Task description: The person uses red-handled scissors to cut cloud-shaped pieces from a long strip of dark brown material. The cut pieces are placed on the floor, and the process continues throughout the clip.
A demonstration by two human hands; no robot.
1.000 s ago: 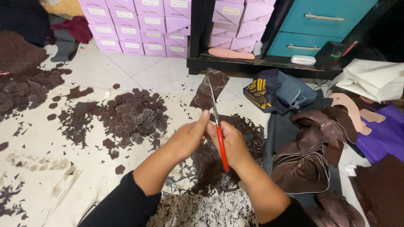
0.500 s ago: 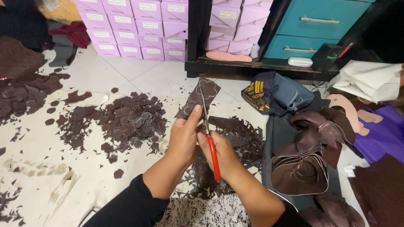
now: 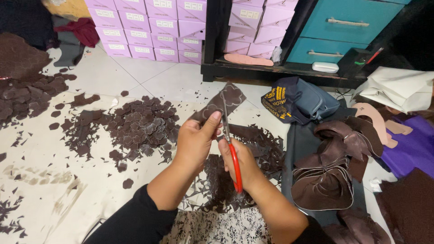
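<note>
Scissors (image 3: 230,147) gripped in our right hand (image 3: 242,162), left hand (image 3: 194,142) pinching the brown strip (image 3: 221,104) above them; we'd probably follow the traced outline slowly, turning the strip

Scissors (image 3: 229,135) — deeper into brown piece (image 3: 220,105)

scissors (image 3: 231,149) handles hidden in right hand (image 3: 242,162)

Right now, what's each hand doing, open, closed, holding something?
Left hand: closed on the brown leather strip.
Right hand: closed on the red-handled scissors.
</note>
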